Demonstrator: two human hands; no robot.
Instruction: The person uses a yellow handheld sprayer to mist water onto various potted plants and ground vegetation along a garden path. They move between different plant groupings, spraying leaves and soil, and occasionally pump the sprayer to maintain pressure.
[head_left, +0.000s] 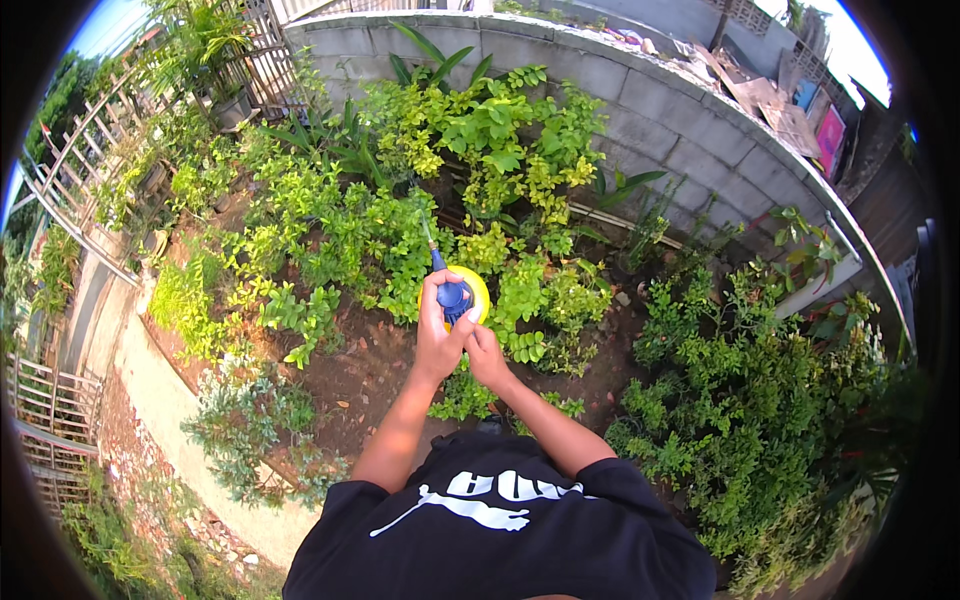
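A pump sprayer (477, 286) with a yellow tank and a blue top and nozzle is held out over the plants, its nozzle pointing away from me. My left hand (441, 322) is wrapped around the blue top. Close beside it, my right hand (487, 355) touches the lower side of the sprayer; its fingers are partly hidden, so its grip is not plain. A thin spray leaves the nozzle tip towards a leafy green shrub (375, 232). Yellow-green foliage (484, 251) stands just past the tank.
A grey concrete-block wall (660, 127) curves behind the plants. Dense shrubs (750, 390) grow on the right. At the left are a concrete path edging (165, 390), a bamboo fence (56, 397) and a bluish-leaved shrub (251, 424). Bare soil (360, 375) shows between plants.
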